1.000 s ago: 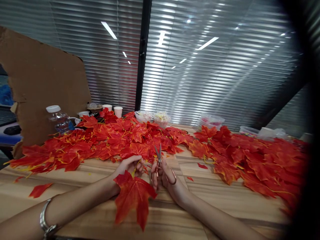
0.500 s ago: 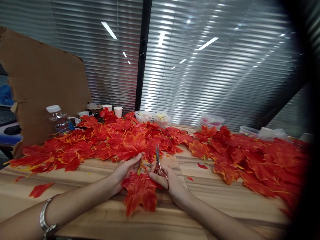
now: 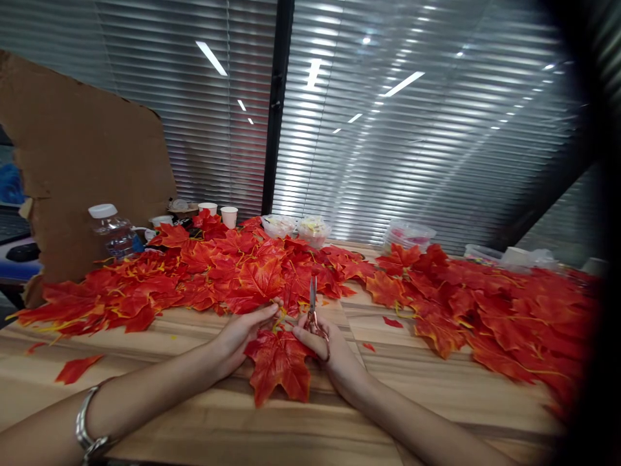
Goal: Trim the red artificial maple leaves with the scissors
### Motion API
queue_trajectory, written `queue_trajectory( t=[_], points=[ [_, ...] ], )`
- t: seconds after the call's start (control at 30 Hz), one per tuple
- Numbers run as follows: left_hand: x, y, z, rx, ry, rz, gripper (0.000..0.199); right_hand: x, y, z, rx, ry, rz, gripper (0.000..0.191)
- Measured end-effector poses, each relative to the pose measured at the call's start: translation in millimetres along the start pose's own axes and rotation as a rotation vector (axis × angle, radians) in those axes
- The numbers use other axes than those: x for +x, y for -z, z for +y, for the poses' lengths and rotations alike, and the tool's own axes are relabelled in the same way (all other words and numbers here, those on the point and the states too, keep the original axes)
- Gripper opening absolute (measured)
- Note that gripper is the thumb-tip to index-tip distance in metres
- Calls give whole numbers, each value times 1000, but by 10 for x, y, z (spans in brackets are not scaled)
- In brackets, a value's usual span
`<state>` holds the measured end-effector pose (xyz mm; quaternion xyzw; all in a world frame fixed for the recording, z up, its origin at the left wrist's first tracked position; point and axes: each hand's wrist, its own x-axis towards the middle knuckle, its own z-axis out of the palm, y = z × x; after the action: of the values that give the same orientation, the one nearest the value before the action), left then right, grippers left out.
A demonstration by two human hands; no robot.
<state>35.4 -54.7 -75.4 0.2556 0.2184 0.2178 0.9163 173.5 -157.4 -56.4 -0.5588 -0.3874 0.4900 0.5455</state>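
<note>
Near the front middle of the table, a red maple leaf (image 3: 280, 366) hangs with its yellowish stem up between my hands. My left hand (image 3: 245, 336) is closed with its fingers around the stem area. The scissors (image 3: 313, 310), with rose-coloured handles, point upward in my right hand (image 3: 327, 343), whose thumb lies beside the leaf's upper right edge. The blades look slightly apart. Behind my hands spreads a large pile of red leaves (image 3: 213, 272) with yellow stems.
A second leaf pile (image 3: 509, 317) covers the right side. Cardboard (image 3: 92, 149) stands at left beside a clear bottle (image 3: 114, 230). Paper cups (image 3: 229, 217) and plastic tubs (image 3: 314, 230) line the back. Loose red pieces (image 3: 77, 369) lie on the wooden table (image 3: 204, 427).
The held leaf has moved slightly right and up. My right hand and the scissors have shifted a little right, and the blades show a small gap. My left hand has moved slightly right.
</note>
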Motion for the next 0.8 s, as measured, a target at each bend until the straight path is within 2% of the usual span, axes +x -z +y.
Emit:
queue_trajectory(
  t=[0.17,0.3,0.47,0.63,0.8],
  points=[
    [19,33,-27,32,-38,13,24,-10,10,-28,5,-11,-12,26],
    [24,33,-27,25,-19,46,20,-9,10,-40,-11,-18,-35,26],
    [17,-6,12,-52,-3,31,15,-4,7,-45,-22,-16,-37,26],
    [33,10,15,-102,-23,108,15,-10,-3,-47,-18,-35,-29,26],
    [50,46,1,-75,-5,87,14,-14,-3,-37,-4,8,-18,22]
  ],
)
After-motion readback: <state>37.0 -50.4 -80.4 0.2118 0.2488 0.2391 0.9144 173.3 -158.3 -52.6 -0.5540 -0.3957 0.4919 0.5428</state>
